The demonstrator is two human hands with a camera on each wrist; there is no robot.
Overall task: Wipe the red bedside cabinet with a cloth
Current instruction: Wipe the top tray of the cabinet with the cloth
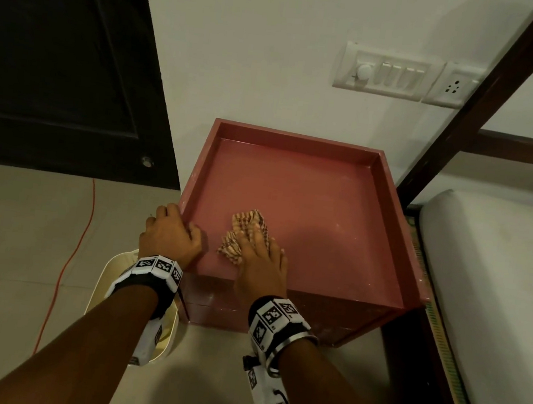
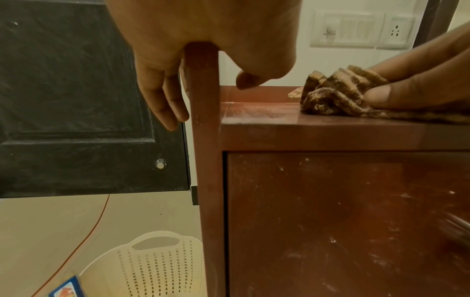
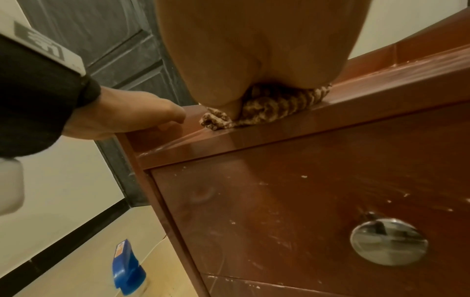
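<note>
On top of the red bedside cabinet (image 1: 307, 206), near its front left corner, the right hand (image 1: 260, 261) lies flat with fingers stretched out, pressing a crumpled striped cloth (image 1: 248, 229) against the recessed surface. The left hand (image 1: 171, 234) straddles the cabinet's raised left rim at the front corner, fingers hanging down the outside and thumb resting inside, steadying the piece. The wipe looks barely begun: most of the top beyond the cloth shows pale smears and specks, and the door front (image 3: 305, 201) with its metal knob (image 3: 387, 241) is flecked white. One risk is that the bunched cloth rides over dust instead of lifting it, since only a small patch sits under the palm. Another is that the raised rim traps grime in the back corners if strokes stop short. A white basket (image 2: 152, 265) stands just beside the cabinet, where swept-off dust could fall.
</note>
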